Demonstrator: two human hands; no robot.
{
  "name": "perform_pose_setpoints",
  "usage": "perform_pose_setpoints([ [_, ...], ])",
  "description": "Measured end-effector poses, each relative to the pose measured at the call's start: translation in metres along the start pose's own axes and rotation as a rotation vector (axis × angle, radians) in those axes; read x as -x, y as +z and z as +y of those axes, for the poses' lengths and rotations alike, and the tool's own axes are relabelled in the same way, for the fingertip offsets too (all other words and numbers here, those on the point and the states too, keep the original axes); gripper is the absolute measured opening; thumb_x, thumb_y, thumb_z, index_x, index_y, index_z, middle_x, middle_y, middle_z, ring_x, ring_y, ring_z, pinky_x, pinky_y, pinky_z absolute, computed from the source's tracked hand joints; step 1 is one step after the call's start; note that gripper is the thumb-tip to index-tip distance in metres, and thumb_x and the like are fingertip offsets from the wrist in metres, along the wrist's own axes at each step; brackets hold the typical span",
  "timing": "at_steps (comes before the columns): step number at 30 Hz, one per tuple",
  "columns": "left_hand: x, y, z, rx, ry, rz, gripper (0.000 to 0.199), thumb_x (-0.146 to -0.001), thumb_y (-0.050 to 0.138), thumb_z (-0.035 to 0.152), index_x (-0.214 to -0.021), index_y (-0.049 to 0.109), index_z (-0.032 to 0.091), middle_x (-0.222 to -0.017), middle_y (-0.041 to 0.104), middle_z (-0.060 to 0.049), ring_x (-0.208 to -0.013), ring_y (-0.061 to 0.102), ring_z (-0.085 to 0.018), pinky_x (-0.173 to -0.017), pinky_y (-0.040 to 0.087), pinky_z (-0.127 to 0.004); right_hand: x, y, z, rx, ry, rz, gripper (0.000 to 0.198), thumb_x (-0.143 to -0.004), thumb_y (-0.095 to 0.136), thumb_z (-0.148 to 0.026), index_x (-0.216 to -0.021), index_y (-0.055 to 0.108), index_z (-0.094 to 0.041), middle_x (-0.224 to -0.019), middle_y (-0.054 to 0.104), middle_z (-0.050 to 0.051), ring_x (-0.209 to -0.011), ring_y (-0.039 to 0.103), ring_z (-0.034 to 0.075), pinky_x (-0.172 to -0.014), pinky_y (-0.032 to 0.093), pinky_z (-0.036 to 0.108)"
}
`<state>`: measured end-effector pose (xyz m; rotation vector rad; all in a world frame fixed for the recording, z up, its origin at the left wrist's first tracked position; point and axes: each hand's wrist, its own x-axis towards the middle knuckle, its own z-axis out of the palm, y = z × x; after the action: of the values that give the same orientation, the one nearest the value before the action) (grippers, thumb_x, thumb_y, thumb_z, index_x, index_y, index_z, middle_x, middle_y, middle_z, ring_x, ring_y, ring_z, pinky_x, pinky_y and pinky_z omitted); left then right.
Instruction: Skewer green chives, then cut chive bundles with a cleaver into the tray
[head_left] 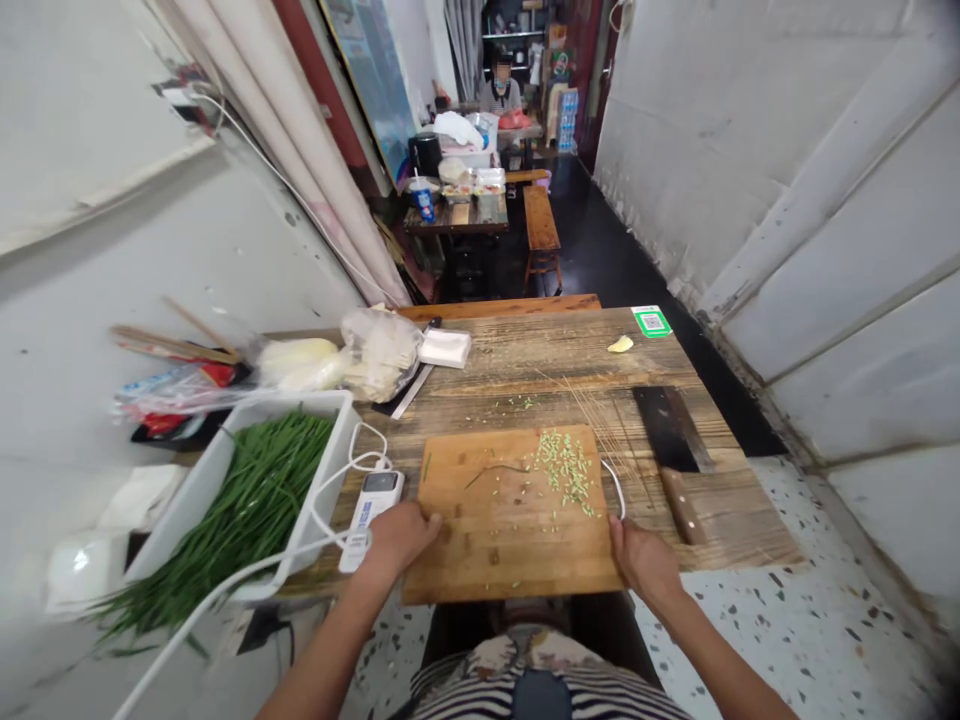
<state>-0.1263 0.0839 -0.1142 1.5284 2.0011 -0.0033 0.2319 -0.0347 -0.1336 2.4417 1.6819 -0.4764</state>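
A wooden cutting board (480, 520) lies at the table's front edge, partly overhanging it. My left hand (401, 535) grips its left side, thumb near the top face and fingers mostly hidden. On the opposite side my right hand (646, 560) is closed on the right edge, beside the board's white handle (616, 488). Small chopped green pieces (564, 465) cover the board's upper right, with a few scattered elsewhere. To the right rests a cleaver (667, 430), its wooden handle toward me. Thin sticks (600, 415) lie between board and cleaver.
At left a white tub (341, 420) holds long green stalks (255, 490). A white power bank (371, 515) with a cable sits near my left hand. Bagged food (382, 350), a tissue pack (445, 348) and a QR-code card (651, 321) are farther back. A person sits in the distance.
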Motion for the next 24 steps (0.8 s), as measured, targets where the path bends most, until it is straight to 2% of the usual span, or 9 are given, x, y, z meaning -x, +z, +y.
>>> perform_pose_setpoints([
  [1, 0.004, 0.002, 0.000, 0.002, -0.002, 0.045, 0.028, -0.066, 0.066, 0.043, -0.061, 0.057, 0.017, -0.083, 0.067, -0.023, -0.112, 0.055, -0.049, -0.095, 0.038, -0.057, 0.001, 0.000, 0.002, -0.005, -0.005, 0.011, 0.050, -0.099, 0.026, -0.039, -0.084, 0.065, -0.013, -0.070, 0.068, 0.017, -0.067, 0.068, 0.029, -0.059, 0.048, 0.035],
  [3, 0.017, 0.012, 0.001, 0.026, 0.078, 0.234, 0.034, -0.068, 0.065, 0.044, -0.081, 0.065, 0.013, -0.103, 0.066, -0.025, -0.121, 0.048, -0.049, -0.102, 0.033, -0.059, 0.003, 0.003, 0.003, -0.041, -0.046, 0.126, 0.051, -0.098, 0.026, -0.047, -0.091, 0.066, -0.015, -0.080, 0.070, 0.018, -0.077, 0.068, 0.029, -0.069, 0.050, 0.039],
  [5, 0.037, 0.033, 0.002, 0.145, 0.286, 0.390, 0.060, -0.070, 0.066, 0.048, -0.117, 0.060, 0.011, -0.135, 0.051, -0.025, -0.136, 0.033, -0.045, -0.111, 0.023, -0.057, 0.003, 0.009, -0.003, -0.103, -0.168, 0.321, 0.058, -0.093, 0.032, -0.058, -0.114, 0.062, -0.013, -0.113, 0.065, 0.022, -0.108, 0.061, 0.034, -0.088, 0.048, 0.045],
  [6, 0.047, 0.047, 0.002, 0.194, 0.422, 0.406, 0.076, -0.070, 0.067, 0.052, -0.133, 0.050, 0.014, -0.148, 0.038, -0.022, -0.141, 0.025, -0.043, -0.114, 0.018, -0.055, 0.001, 0.013, -0.008, -0.134, -0.247, 0.405, 0.067, -0.089, 0.036, -0.063, -0.127, 0.055, -0.011, -0.131, 0.054, 0.023, -0.125, 0.049, 0.035, -0.097, 0.043, 0.047],
  [8, 0.064, 0.079, 0.001, 0.212, 0.654, 0.312, 0.103, -0.062, 0.073, 0.061, -0.148, 0.031, 0.022, -0.158, 0.019, -0.016, -0.144, 0.017, -0.041, -0.116, 0.015, -0.054, -0.007, 0.024, -0.023, -0.160, -0.363, 0.480, 0.086, -0.083, 0.042, -0.069, -0.143, 0.037, -0.007, -0.152, 0.027, 0.023, -0.142, 0.022, 0.037, -0.109, 0.030, 0.052],
  [10, 0.073, 0.108, 0.001, 0.117, 0.775, 0.269, 0.118, -0.057, 0.073, 0.067, -0.152, 0.020, 0.024, -0.160, 0.007, -0.014, -0.144, 0.013, -0.043, -0.115, 0.015, -0.059, -0.020, 0.032, -0.039, -0.154, -0.396, 0.472, 0.094, -0.082, 0.044, -0.069, -0.148, 0.027, -0.005, -0.156, 0.014, 0.024, -0.145, 0.009, 0.037, -0.113, 0.020, 0.054],
  [13, 0.070, 0.132, 0.006, -0.046, 0.840, 0.356, 0.118, -0.063, 0.065, 0.072, -0.154, 0.012, 0.018, -0.160, -0.004, -0.018, -0.145, 0.008, -0.045, -0.113, 0.016, -0.062, -0.045, 0.032, -0.057, -0.149, -0.358, 0.421, 0.098, -0.083, 0.042, -0.070, -0.150, 0.023, -0.002, -0.157, 0.009, 0.026, -0.145, 0.006, 0.038, -0.115, 0.012, 0.053],
  [17, 0.056, 0.134, 0.017, -0.155, 0.894, 0.455, 0.106, -0.075, 0.056, 0.071, -0.153, 0.013, 0.013, -0.159, -0.006, -0.022, -0.145, 0.007, -0.044, -0.112, 0.018, -0.061, -0.075, 0.020, -0.067, -0.152, -0.317, 0.359, 0.102, -0.083, 0.037, -0.075, -0.151, 0.020, -0.001, -0.157, 0.009, 0.026, -0.145, 0.005, 0.038, -0.115, 0.009, 0.051],
  [24, 0.048, 0.138, 0.025, -0.176, 0.931, 0.539, 0.097, -0.080, 0.053, 0.066, -0.152, 0.018, 0.012, -0.159, 0.000, -0.022, -0.146, 0.008, -0.041, -0.113, 0.018, -0.059, -0.116, -0.002, -0.088, -0.132, -0.450, 0.337, 0.099, -0.085, 0.031, -0.076, -0.151, 0.022, -0.002, -0.157, 0.012, 0.022, -0.147, 0.006, 0.032, -0.117, 0.006, 0.045],
])
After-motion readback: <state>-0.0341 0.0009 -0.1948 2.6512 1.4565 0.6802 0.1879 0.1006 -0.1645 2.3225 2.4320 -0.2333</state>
